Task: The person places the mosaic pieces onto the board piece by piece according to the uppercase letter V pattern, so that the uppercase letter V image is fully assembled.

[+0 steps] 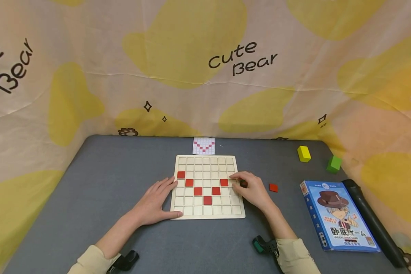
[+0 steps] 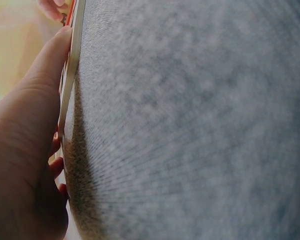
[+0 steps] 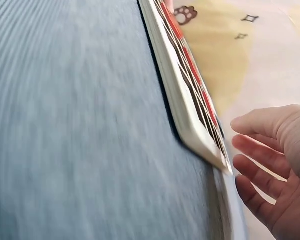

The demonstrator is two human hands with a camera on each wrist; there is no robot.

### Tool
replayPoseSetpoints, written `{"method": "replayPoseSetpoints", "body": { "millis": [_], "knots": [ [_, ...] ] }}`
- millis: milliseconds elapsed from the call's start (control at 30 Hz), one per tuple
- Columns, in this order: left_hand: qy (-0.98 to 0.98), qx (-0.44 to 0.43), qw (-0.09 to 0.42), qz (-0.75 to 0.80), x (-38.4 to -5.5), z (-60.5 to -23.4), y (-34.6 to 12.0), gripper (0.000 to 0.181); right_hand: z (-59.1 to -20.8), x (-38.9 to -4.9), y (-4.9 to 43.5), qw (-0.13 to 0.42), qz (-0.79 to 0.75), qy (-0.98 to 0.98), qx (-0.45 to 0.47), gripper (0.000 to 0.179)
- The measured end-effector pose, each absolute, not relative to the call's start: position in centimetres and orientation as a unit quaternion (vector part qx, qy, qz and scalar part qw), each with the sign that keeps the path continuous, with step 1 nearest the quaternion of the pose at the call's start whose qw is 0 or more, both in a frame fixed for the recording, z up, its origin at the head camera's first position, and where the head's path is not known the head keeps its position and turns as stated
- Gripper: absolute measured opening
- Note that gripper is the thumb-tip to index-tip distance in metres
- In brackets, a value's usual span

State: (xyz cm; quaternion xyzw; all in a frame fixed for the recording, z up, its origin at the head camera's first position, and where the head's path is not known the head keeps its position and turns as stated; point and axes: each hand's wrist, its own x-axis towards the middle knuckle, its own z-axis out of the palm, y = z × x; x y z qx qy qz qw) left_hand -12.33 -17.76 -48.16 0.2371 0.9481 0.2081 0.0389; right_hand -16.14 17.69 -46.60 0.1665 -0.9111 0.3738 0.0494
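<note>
A pale square grid board (image 1: 188, 210) lies flat on the table, with several red square tiles (image 1: 207, 200) set in its cells in a V-like pattern. My left hand (image 1: 154, 205) rests against the board's left side, fingertips at the edge and thumb along the near-left corner; its thumb (image 2: 45, 70) shows at the board's rim in the left wrist view. Over the right edge is my right hand (image 1: 255, 190), its fingertips near the rightmost red tile (image 1: 224, 182). Its loosely bent fingers (image 3: 260, 152) hold nothing visible in the right wrist view. Right of that hand lies a loose red tile (image 1: 273, 187).
A small pattern card (image 1: 203, 146) with a pink V lies behind the board. To the right are a yellow block (image 1: 304, 154), a green block (image 1: 334, 164), a blue game box (image 1: 340, 217) and a black cylinder (image 1: 373, 224). Printed cloth (image 1: 191, 106) hangs behind the grey table (image 1: 123, 167).
</note>
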Motion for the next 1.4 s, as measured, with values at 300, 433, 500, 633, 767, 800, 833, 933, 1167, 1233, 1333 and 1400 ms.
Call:
{"method": "replayPoseSetpoints", "body": {
  "millis": [300, 433, 500, 633, 767, 800, 833, 933, 1167, 1233, 1333, 1400],
  "knots": [
    [0.948, 0.238, 0.034, 0.206, -12.4, -48.2, -17.8, 0.105, -46.6, -15.5, 20.9, 0.074, 0.350, -0.925, 0.130, 0.026],
    [0.948, 0.239, 0.034, 0.206, -12.4, -48.2, -17.8, 0.105, -46.5, -15.0, 22.6, 0.087, 0.336, -0.931, 0.115, 0.026],
    [0.948, 0.239, 0.034, 0.207, -12.4, -48.2, -17.8, 0.104, -46.5, -14.7, 23.5, 0.092, 0.332, -0.933, 0.105, 0.026],
    [0.948, 0.238, 0.036, 0.209, -12.4, -48.1, -17.7, 0.104, -46.6, -14.2, 25.1, 0.091, 0.327, -0.937, 0.084, 0.027],
    [0.948, 0.239, 0.037, 0.208, -12.4, -48.2, -17.7, 0.104, -46.7, -13.6, 26.4, 0.077, 0.337, -0.936, 0.065, 0.029],
    [0.948, 0.239, 0.037, 0.208, -12.4, -48.2, -17.7, 0.104, -46.7, -13.5, 26.7, 0.076, 0.338, -0.936, 0.062, 0.030],
    [0.948, 0.239, 0.037, 0.209, -12.5, -48.2, -17.8, 0.105, -46.7, -13.4, 26.9, 0.074, 0.339, -0.936, 0.060, 0.030],
    [0.946, 0.241, 0.035, 0.211, -12.5, -48.3, -17.8, 0.104, -46.7, -13.2, 27.4, 0.072, 0.333, -0.939, 0.057, 0.032],
    [0.945, 0.245, 0.026, 0.218, -12.4, -48.5, -17.9, 0.103, -46.5, -13.1, 27.9, 0.062, 0.323, -0.943, 0.055, 0.034],
    [0.945, 0.244, 0.025, 0.217, -12.4, -48.5, -17.9, 0.103, -46.6, -13.1, 27.9, 0.061, 0.323, -0.943, 0.056, 0.035],
    [0.946, 0.242, 0.028, 0.213, -12.4, -48.5, -17.9, 0.104, -46.7, -13.2, 28.0, 0.062, 0.323, -0.943, 0.059, 0.034],
    [0.947, 0.240, 0.031, 0.209, -12.4, -48.5, -17.9, 0.104, -46.8, -13.3, 27.9, 0.061, 0.323, -0.943, 0.060, 0.034]
  ]
}}
